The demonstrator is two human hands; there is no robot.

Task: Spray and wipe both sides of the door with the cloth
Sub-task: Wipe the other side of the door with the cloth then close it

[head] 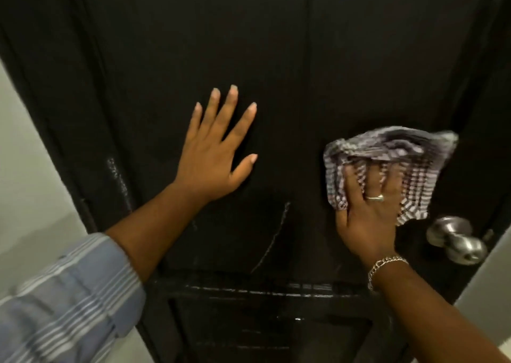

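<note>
A black panelled door (276, 58) fills the view. My left hand (213, 158) lies flat against its middle, fingers straight and spread. To the right, my right hand (367, 213) presses a crumpled grey-and-white checked cloth (392, 155) against the door, with its fingers curled into the fabric. The cloth sits just above and left of the metal door knob (456, 239). Wet streaks show on the door's lower rail (262, 290) below both hands. No spray bottle is in view.
Pale wall (25, 196) flanks the door on the left, and more pale wall (492, 279) shows at the lower right beside the knob edge. A hinge (90, 213) shows on the door's left edge.
</note>
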